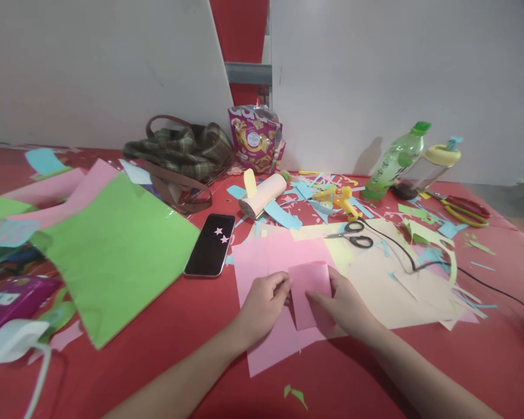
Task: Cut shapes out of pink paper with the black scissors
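Between my two hands stands a small piece of pink paper (309, 305), perhaps folded, raised over a larger pink sheet (262, 355). My left hand (262, 305) pinches its left edge, fingers curled together. On the right side my right hand (348, 302) grips it, thumb across the front and fingers hidden behind. The larger pink sheet lies on the red table, partly over a cream sheet (367, 285). Just beyond lie black-handled scissors (353, 234). A dark phone (210, 244) with small pink stars (222, 237) on it rests to the left.
A green sheet (126, 250) spreads at left, near a white charger (15, 340). Behind stand a paper-covered tube (262, 196), a yellow glue gun (343, 201) with black cord, a snack bag (257, 138), a plaid bag (187, 150) and a green bottle (395, 160). Paper scraps litter the back.
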`<state>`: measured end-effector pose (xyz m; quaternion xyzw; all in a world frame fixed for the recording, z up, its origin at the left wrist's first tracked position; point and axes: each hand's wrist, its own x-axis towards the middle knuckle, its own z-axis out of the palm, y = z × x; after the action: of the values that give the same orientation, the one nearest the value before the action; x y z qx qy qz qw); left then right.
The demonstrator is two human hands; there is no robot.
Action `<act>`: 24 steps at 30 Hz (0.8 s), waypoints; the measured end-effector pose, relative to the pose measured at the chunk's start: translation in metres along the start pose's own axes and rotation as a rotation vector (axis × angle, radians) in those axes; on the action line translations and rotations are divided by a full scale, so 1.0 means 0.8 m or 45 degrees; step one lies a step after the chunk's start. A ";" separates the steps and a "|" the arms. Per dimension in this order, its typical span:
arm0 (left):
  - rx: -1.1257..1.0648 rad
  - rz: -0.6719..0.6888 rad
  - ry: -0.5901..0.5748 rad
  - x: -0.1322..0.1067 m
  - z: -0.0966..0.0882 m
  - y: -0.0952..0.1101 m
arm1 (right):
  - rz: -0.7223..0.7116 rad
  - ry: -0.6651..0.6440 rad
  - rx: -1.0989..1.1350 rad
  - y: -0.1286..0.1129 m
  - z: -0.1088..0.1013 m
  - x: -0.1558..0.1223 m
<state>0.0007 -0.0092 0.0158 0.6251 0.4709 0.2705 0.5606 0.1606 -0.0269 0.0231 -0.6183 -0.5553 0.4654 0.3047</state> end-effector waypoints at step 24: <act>-0.250 -0.120 0.077 0.001 -0.004 0.007 | -0.006 0.018 0.051 -0.001 0.002 -0.002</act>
<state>0.0001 -0.0064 0.0219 0.5359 0.4879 0.3073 0.6167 0.1591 -0.0284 0.0240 -0.6140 -0.5452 0.4713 0.3219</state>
